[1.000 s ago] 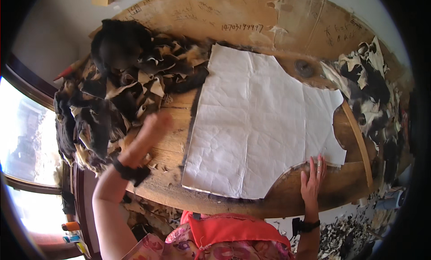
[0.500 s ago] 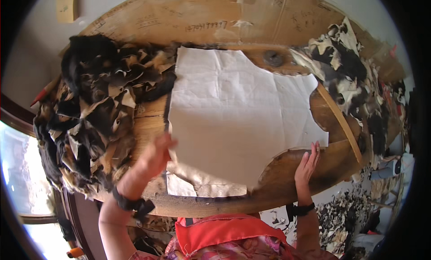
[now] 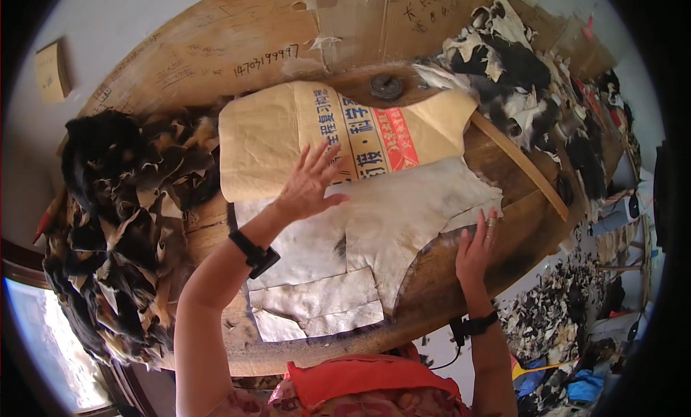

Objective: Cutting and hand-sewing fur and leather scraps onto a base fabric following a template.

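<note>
A pale hide panel (image 3: 389,208), joined from several pieces with visible seams, lies skin side up on the wooden table. Dark fur fringes some of its edges. Across its far part rests a brown paper pattern (image 3: 266,136) with printed blue and red markings, its far edge curved. My left hand (image 3: 308,185) spreads its fingers over the near edge of the paper and the hide; whether it touches them I cannot tell. At the hide's right end, my right hand (image 3: 476,248) has its fingers stretched out, the tips at the edge. Neither hand grips anything.
A heap of black and tan fur scraps (image 3: 137,222) covers the table's left side. Black and white fur pieces (image 3: 518,78) pile up at the far right. A wooden strip (image 3: 522,165) and a dark round object (image 3: 386,87) lie on the table. Cardboard (image 3: 216,50) stands behind.
The paper pattern has flipped from its white face to its brown printed face and now lies farther back, uncovering the hide. My left hand moved right and away from me; the view has turned slightly.
</note>
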`<state>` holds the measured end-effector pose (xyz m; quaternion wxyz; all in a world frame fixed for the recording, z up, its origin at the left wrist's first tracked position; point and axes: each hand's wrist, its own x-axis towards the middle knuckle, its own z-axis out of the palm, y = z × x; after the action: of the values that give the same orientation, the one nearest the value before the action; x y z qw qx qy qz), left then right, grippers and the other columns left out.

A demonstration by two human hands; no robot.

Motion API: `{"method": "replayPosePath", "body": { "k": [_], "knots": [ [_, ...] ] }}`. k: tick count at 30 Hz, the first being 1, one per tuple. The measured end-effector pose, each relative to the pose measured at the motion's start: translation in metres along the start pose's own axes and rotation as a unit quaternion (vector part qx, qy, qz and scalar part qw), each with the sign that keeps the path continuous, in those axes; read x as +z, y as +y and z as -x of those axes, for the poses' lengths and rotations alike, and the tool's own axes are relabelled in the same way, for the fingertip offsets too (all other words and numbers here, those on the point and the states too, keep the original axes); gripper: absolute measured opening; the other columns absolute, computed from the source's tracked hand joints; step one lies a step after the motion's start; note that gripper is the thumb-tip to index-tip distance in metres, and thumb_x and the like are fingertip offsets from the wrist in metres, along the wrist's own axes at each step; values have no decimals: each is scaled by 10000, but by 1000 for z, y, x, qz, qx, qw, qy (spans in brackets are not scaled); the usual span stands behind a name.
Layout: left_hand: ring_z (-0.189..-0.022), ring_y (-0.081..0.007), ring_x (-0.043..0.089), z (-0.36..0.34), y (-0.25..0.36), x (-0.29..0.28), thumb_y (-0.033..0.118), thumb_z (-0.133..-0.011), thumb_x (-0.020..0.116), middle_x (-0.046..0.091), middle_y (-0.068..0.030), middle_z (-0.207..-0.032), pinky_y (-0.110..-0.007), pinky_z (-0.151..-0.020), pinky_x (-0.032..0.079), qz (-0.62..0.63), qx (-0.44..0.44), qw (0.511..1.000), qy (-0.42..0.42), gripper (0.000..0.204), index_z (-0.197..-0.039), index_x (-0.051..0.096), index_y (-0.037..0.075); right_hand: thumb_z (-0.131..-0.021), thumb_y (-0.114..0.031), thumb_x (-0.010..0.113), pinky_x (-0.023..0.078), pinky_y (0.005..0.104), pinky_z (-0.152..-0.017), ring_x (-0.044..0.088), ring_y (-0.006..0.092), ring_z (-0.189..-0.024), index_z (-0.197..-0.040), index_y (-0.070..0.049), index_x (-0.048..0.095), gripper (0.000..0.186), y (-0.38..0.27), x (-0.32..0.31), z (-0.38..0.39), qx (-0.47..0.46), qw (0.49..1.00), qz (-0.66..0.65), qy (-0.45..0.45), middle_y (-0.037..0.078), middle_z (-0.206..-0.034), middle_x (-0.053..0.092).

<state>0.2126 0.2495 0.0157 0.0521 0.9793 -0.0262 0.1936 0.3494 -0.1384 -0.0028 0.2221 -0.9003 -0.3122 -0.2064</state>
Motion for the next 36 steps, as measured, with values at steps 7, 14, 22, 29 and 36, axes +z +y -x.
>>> {"method": "replayPosePath", "body": {
  "k": [7, 14, 22, 29, 36],
  "knots": [
    [-1091, -265, 620, -24, -1, 12, 235, -882, 596, 636, -190, -1158, -463, -916, 467, -218, -60, 969, -96, 570, -1403, 459, 48, -927, -178, 556, 283, 518, -1133, 322, 431, -1376, -1386, -12, 447, 501, 2, 9, -2, -29, 999, 20, -29, 227, -1487, 358],
    [-862, -251, 689, -36, 2, -141, 128, -873, 594, 678, -152, -889, -359, -694, 543, -240, -124, 958, -98, 608, -1457, 428, 94, -946, -174, 537, 285, 512, -1128, 326, 418, -1383, -1352, -8, 472, 444, 16, 17, 4, -25, 999, -7, -36, 222, -1484, 369],
    [-948, -257, 673, 168, -128, -404, -105, -805, 336, 663, -199, -1084, -308, -843, 564, 350, -354, 781, 377, 485, -1151, 667, -30, -987, -179, 489, 312, 503, -1104, 388, 409, -1342, -1331, -12, 484, 383, 28, 27, 9, -62, 998, 2, 6, 219, -1454, 410],
    [-1054, -160, 598, 404, -212, -431, 46, -955, 479, 596, -87, -1258, -286, -900, 501, 160, -438, 747, 474, 421, -1369, 533, 97, -947, -208, 565, 339, 491, -1085, 397, 390, -1335, -1342, -41, 483, 437, 27, 29, 7, -65, 996, 59, -17, 178, -1458, 416],
    [-915, -337, 640, 345, -110, -313, 108, -888, 616, 639, -183, -1047, -422, -776, 516, -379, -397, 832, 80, 485, -1364, 529, 150, -861, -154, 662, 347, 485, -1087, 398, 412, -1326, -1397, -37, 450, 588, 17, 17, 3, -91, 993, -30, -67, 169, -1475, 407]
  ]
}}
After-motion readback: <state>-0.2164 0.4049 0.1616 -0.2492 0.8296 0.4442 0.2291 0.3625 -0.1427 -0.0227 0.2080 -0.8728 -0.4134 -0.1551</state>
